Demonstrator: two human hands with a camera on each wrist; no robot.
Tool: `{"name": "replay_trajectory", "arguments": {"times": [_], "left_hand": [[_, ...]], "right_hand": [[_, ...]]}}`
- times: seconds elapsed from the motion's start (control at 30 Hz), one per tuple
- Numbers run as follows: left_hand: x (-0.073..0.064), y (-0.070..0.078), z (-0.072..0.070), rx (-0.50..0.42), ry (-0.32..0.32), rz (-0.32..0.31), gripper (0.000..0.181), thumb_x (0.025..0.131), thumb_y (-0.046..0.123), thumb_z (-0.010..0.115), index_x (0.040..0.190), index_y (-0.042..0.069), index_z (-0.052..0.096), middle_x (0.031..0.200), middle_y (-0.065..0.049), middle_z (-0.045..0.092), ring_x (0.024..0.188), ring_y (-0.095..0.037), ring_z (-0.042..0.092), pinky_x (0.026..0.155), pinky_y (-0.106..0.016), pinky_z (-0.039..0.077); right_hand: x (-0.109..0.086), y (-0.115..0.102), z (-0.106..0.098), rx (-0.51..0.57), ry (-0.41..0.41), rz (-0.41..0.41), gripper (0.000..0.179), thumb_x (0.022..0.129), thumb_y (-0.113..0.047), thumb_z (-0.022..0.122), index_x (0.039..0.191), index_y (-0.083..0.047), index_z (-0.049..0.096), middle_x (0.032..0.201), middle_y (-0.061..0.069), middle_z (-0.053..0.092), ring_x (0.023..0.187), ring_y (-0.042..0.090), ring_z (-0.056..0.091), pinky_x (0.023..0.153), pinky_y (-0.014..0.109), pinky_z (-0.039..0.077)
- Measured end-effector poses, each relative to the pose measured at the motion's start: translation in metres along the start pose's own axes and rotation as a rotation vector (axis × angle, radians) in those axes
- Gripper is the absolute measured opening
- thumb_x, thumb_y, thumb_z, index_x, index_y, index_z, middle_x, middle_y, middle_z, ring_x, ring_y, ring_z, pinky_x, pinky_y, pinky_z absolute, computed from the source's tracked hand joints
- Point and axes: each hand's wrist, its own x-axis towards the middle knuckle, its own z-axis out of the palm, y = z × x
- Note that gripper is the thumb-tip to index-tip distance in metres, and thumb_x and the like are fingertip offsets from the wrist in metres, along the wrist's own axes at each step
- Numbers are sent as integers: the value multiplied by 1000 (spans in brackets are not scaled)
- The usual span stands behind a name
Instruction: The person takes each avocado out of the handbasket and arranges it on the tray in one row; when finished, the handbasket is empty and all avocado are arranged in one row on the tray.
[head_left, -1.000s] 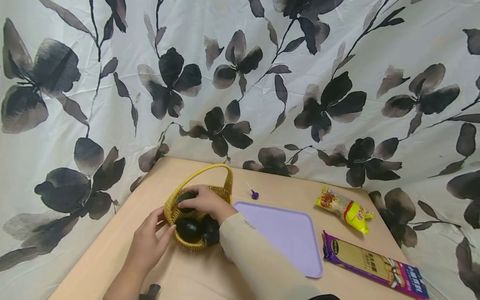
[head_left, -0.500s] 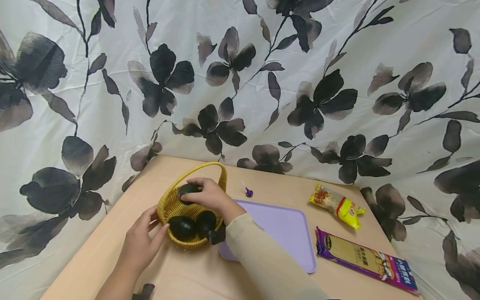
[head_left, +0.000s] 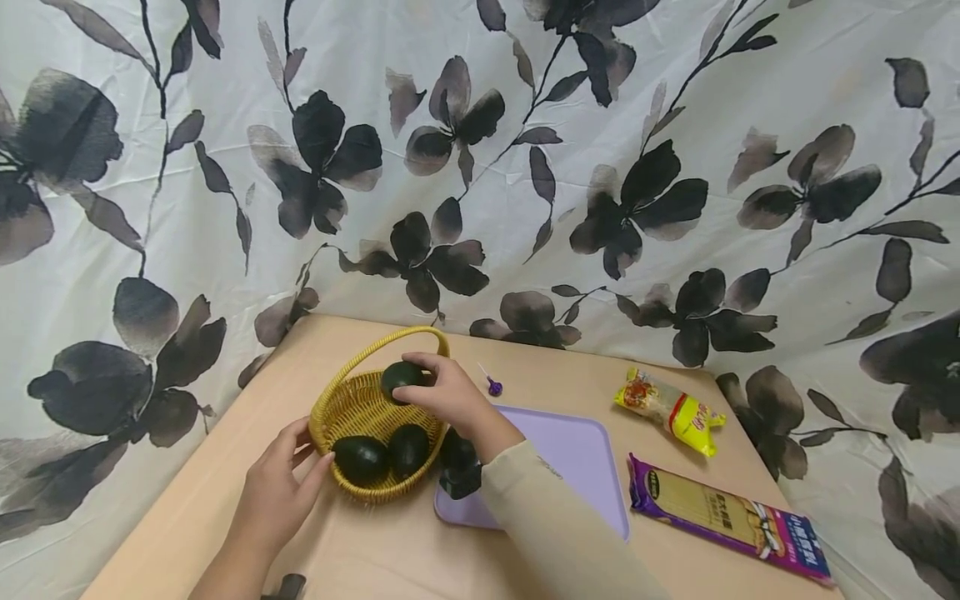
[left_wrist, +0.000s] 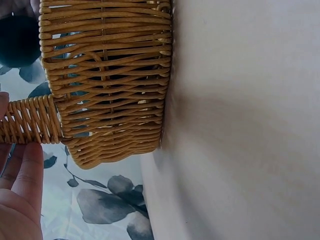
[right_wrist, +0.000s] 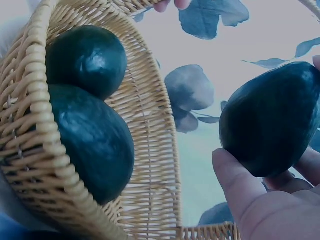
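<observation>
My right hand (head_left: 457,400) grips a dark green avocado (head_left: 400,382) above the far right part of the yellow wicker basket (head_left: 375,492). In the right wrist view that avocado (right_wrist: 270,120) sits between thumb and fingers, apart from the basket. Two more avocados, one on the left (head_left: 360,458) and one on the right (head_left: 408,450), lie side by side in the near part of the basket. My left hand (head_left: 273,492) holds the basket at its left side. In the left wrist view, its fingers (left_wrist: 30,175) pinch the lower end of the wicker handle (left_wrist: 30,120).
A lilac tray (head_left: 570,450) lies right of the basket, partly under my right sleeve. Behind it is a purple lollipop (head_left: 494,387). Further right are a yellow-ended snack bag (head_left: 671,412) and a purple noodle packet (head_left: 727,517). A floral cloth (head_left: 525,208) hangs behind the table.
My right hand has lifted the avocado from inside the basket and moved it right. My left hand keeps its hold on the basket. The head view has shifted slightly.
</observation>
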Motion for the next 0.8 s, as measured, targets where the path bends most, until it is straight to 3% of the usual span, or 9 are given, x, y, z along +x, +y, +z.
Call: {"name": "replay_trajectory", "arguments": {"times": [0.2, 0.37, 0.63, 0.8], "left_hand": [[0, 2, -1, 3, 19, 9, 61, 83, -5, 81, 137, -2, 53, 120, -13, 69, 106, -33, 69, 98, 2, 46], [0, 3, -1, -12, 27, 10, 61, 82, -4, 82, 137, -1, 55, 120, -12, 69, 109, -17, 69, 98, 0, 48], [1, 3, 0, -15, 47, 29, 63, 80, -6, 83, 136, -2, 56, 118, -13, 70, 108, -11, 67, 98, 1, 48], [0, 3, 1, -12, 49, 19, 63, 79, -6, 83, 135, -2, 56, 118, -14, 70, 109, -1, 64, 97, 3, 46]], "right_hand": [[-10, 3, -12, 35, 35, 0, 62, 86, -22, 80, 144, -22, 58, 138, 2, 62, 122, 18, 64, 107, 40, 59], [-20, 6, -22, 88, 46, -6, 65, 87, -18, 79, 147, -18, 55, 147, 7, 55, 128, 22, 62, 107, 40, 59], [-33, 15, -42, 89, 100, -45, 63, 89, -13, 76, 147, -7, 53, 141, 13, 57, 122, 25, 64, 106, 41, 59], [-39, 20, -51, 129, 112, -48, 63, 89, -9, 75, 148, -8, 52, 144, 16, 55, 124, 29, 63, 106, 40, 60]]}}
